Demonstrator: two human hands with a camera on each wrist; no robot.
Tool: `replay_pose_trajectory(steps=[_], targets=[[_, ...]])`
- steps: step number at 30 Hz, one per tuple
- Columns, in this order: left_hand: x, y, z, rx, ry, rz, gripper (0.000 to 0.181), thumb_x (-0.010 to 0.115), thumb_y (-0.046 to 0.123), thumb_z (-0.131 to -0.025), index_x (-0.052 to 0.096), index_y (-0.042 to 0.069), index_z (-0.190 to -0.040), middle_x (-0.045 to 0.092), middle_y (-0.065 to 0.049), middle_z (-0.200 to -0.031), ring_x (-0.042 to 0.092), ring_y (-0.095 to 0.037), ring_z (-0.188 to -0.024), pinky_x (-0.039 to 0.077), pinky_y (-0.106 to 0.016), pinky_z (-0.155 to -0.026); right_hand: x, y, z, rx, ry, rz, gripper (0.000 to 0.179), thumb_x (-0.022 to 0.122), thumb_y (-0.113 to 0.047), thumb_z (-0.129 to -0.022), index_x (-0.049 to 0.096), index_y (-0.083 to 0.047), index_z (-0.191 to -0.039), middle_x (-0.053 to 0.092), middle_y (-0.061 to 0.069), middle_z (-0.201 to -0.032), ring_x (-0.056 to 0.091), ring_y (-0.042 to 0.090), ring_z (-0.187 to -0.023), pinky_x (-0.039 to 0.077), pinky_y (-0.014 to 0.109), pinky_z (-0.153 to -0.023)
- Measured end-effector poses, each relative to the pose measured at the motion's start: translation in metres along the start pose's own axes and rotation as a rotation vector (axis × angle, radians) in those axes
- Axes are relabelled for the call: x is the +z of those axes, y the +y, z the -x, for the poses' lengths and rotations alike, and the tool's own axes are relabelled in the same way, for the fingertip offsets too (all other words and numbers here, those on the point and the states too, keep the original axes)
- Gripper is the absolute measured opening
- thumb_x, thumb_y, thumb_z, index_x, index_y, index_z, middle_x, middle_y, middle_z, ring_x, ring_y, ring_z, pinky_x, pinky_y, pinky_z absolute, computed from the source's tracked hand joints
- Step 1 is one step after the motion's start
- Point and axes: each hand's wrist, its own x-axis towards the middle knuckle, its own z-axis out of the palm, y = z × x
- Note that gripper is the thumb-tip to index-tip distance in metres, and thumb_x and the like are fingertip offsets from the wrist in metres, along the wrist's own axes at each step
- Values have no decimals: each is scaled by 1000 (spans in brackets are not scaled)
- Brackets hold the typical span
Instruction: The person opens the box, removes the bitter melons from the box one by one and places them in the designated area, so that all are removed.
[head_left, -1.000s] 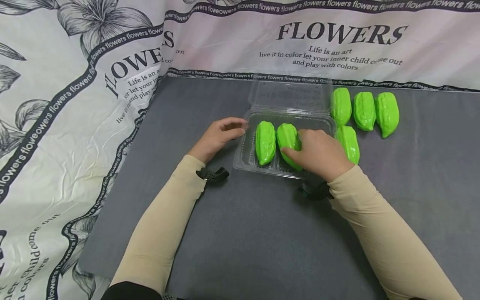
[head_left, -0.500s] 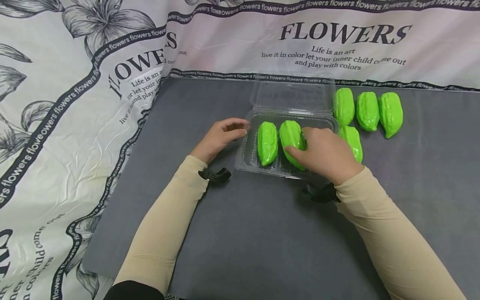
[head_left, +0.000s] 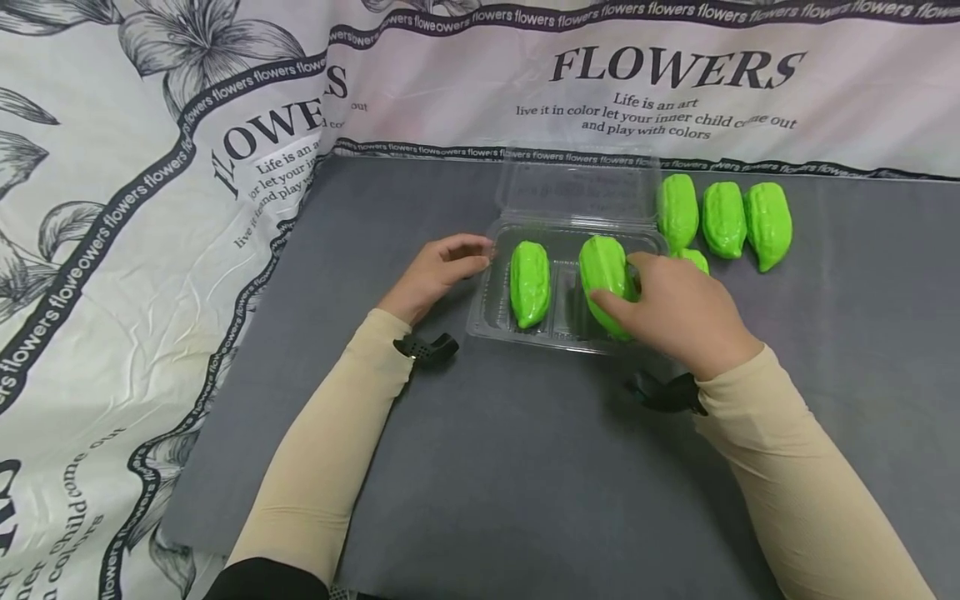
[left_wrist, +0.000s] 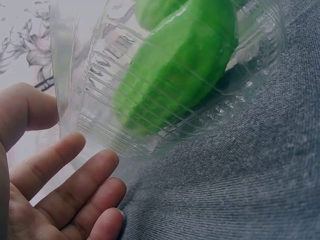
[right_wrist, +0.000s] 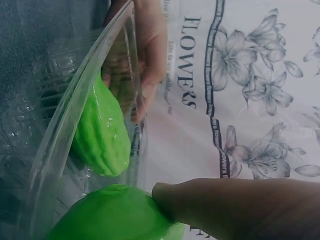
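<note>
A clear plastic clamshell box lies on the table with its lid folded back. One glossy green, ridged bitter melon lies in its left part. My right hand holds another bitter melon between thumb and fingers, over the box's right half; its far-side fingers are hidden. In the right wrist view the thumb presses on this melon. My left hand is at the box's left rim, fingers loosely extended. The left wrist view shows the fingertips close to the clear side wall.
Right of the box, three bitter melons stand in a row: left, middle and right. A further one is mostly hidden behind my right hand. A printed white cloth borders the grey table.
My right hand has moved right with its bitter melon, widening the gap to the one at the left of the box. The left hand has stayed at the box's left rim.
</note>
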Motion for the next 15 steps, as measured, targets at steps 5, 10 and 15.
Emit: replay_pose_trajectory(steps=[5,10,15], targets=[[-1,-2,0,-6,5,-1,37,69,18,-104,66,8,-139,67,-10,-140,61,-21,-130,45,-40,-114,-2,1,8,5,31,-9,43,67,-49,-98,50,-13,-80,46,4,-65,53,25,-61,37,40,-51],[0,-1,-1,-6,-7,7,38,69,19,-104,66,7,-139,66,-11,-140,60,-22,-131,45,-40,-114,-7,3,19,5,66,-13,45,67,-50,-98,49,-13,-79,43,2,-63,50,24,-60,34,39,-48],[-1,-1,-2,-1,-3,10,37,69,17,-104,66,6,-139,66,-11,-140,61,-22,-130,46,-40,-114,-16,6,28,0,98,-2,44,67,-53,-99,54,-12,-87,44,0,-61,49,21,-57,33,37,-47]])
